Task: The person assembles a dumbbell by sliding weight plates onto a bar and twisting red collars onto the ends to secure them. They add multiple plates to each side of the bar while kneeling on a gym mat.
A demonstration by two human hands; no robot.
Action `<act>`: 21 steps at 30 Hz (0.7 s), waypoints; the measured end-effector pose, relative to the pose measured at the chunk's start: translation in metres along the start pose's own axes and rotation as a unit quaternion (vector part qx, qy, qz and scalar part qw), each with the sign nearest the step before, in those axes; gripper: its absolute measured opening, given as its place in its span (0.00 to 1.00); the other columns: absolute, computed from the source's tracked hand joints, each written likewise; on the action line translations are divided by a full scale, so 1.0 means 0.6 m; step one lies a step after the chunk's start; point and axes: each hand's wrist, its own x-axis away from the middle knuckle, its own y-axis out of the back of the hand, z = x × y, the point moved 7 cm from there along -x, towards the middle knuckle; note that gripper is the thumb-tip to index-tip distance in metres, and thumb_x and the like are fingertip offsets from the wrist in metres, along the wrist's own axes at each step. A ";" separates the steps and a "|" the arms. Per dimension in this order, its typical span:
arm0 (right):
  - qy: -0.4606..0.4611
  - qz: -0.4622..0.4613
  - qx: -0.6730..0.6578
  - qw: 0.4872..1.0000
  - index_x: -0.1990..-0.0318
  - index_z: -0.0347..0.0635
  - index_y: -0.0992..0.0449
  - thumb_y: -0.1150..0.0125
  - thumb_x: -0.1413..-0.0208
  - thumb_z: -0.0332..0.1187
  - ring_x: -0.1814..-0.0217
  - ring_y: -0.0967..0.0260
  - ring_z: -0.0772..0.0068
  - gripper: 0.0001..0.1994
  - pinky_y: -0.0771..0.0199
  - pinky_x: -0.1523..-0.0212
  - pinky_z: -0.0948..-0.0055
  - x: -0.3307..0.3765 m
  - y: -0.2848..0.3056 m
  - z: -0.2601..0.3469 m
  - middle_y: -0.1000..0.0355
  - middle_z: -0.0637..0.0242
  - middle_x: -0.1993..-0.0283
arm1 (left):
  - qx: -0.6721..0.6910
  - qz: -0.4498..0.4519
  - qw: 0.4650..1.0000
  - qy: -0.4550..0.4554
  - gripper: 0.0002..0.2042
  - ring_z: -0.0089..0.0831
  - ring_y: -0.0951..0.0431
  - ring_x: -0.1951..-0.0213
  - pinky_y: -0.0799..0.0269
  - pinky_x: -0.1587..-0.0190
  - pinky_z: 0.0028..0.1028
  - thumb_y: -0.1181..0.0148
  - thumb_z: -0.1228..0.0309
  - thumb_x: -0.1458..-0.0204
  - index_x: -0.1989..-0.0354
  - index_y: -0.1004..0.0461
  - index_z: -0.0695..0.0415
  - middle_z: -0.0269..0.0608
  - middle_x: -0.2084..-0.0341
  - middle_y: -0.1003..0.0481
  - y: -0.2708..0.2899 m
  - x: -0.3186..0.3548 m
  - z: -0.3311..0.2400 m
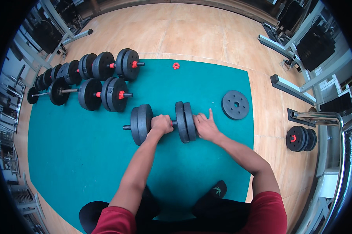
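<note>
A dumbbell with black plates (185, 123) lies in front of me on the green mat. My left hand (161, 124) is wrapped round its handle, between the two pairs of plates. Its threaded left end sticks out bare. Against the outer right plate is my right hand (205, 125), fingers curled at the bar's end and one finger raised. What those fingers hold is hidden. Farther off lies a red star nut (176, 66), alone near the mat's far edge. A loose round black plate (235, 105) with holes rests flat to the right.
Assembled dumbbells (117, 94) with red nuts stand in two rows at the left. Another plate stack (301, 138) sits on the tiled floor at right, near a chrome rail (316, 117). Gym machine frames (293, 89) line the sides. My socked foot (219, 188) is on the mat (66, 156).
</note>
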 end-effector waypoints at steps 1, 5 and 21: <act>-0.035 0.017 -0.023 0.999 0.44 0.40 0.35 0.30 0.61 0.34 0.34 0.41 0.56 0.32 0.47 0.38 0.35 -0.015 -0.019 0.000 0.34 0.52 0.42 | 0.002 0.001 1.000 0.001 0.15 0.44 0.20 0.56 0.23 0.54 0.39 0.40 0.64 0.58 0.62 0.19 0.54 0.49 0.61 0.20 0.000 -0.004 -0.003; -0.071 0.006 -0.079 0.994 0.58 0.41 0.28 0.32 0.64 0.33 0.57 0.25 0.50 0.22 0.32 0.52 0.44 -0.055 -0.028 -0.021 0.24 0.51 0.65 | 0.011 0.014 1.000 0.022 0.16 0.44 0.20 0.55 0.23 0.54 0.39 0.41 0.63 0.57 0.60 0.19 0.54 0.49 0.59 0.20 0.006 -0.015 0.002; -0.051 0.157 -0.139 0.976 0.60 0.42 0.22 0.42 0.61 0.33 0.59 0.24 0.48 0.17 0.25 0.60 0.52 -0.095 -0.030 -0.045 0.23 0.47 0.63 | 0.041 -0.007 0.999 0.034 0.16 0.43 0.19 0.57 0.23 0.54 0.38 0.40 0.64 0.60 0.62 0.18 0.54 0.50 0.62 0.20 0.024 -0.027 0.008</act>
